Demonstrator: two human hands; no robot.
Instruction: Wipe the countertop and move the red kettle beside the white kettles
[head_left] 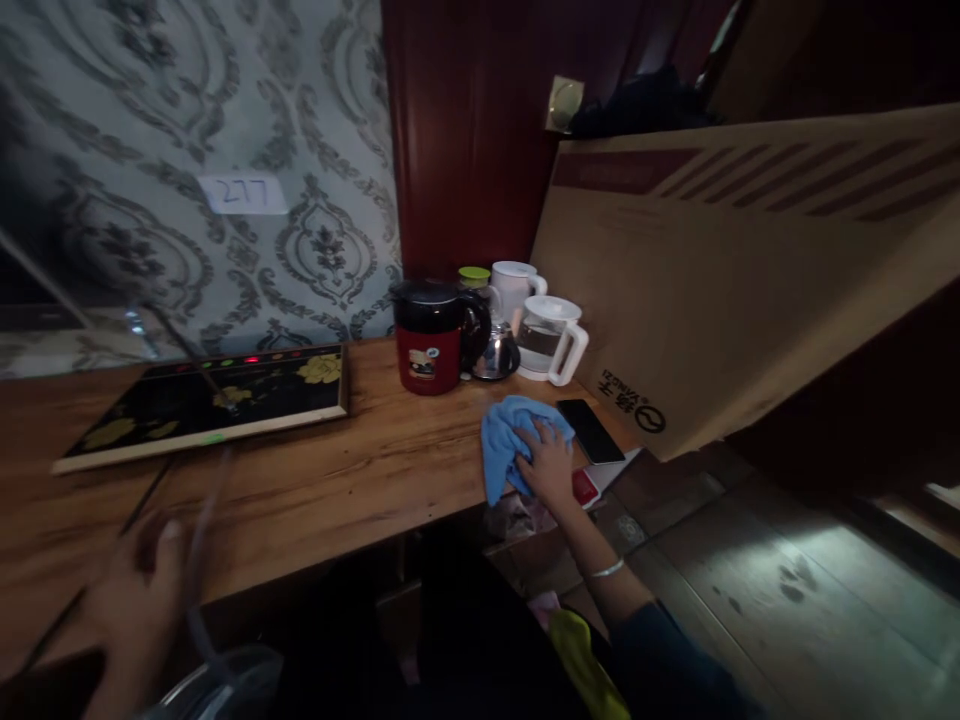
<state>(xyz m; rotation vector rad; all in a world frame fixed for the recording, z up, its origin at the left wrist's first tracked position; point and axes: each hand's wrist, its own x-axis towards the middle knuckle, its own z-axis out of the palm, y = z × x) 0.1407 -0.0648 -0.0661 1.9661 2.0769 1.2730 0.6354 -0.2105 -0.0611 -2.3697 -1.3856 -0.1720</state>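
My right hand (551,462) presses a crumpled blue cloth (508,437) onto the right end of a wooden counter (322,480). A black phone (590,430) lies just right of the cloth. Blurred, my left hand (139,590) hovers at the counter's front edge on the lower left, fingers spread, next to a thin clear tube (202,540); nothing shows in its grip. A clear rounded lid or bowl (225,685) sits below that hand.
A red and black kettle (429,338), a glass pot (495,350), a white jug (551,338) and a white mug (516,285) stand at the back. A black induction plate (210,400) lies to the left. A big cardboard box (750,270) leans on the right.
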